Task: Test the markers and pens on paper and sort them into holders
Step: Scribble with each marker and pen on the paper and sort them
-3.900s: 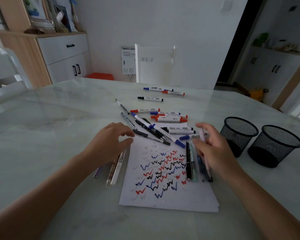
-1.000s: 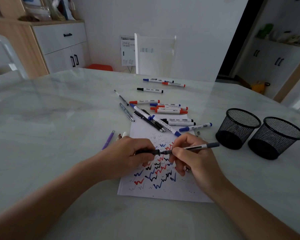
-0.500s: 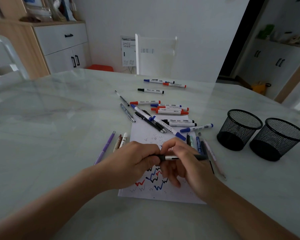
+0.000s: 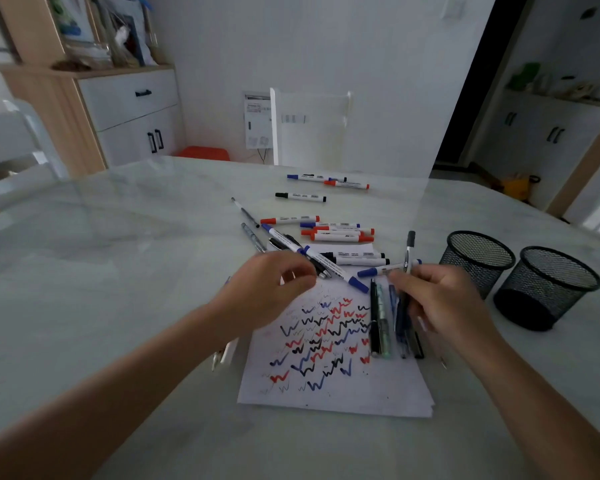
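Pen with a grey cap stands nearly upright, pinched in the right grip over the scribbled paper. Beneath that grip a row of pens lies on the paper; two mesh holders stand to its right on the table. The left grip hovers, fingers loosely curled and empty, with loose markers just beyond it.

White wall w/ wood cab., chair
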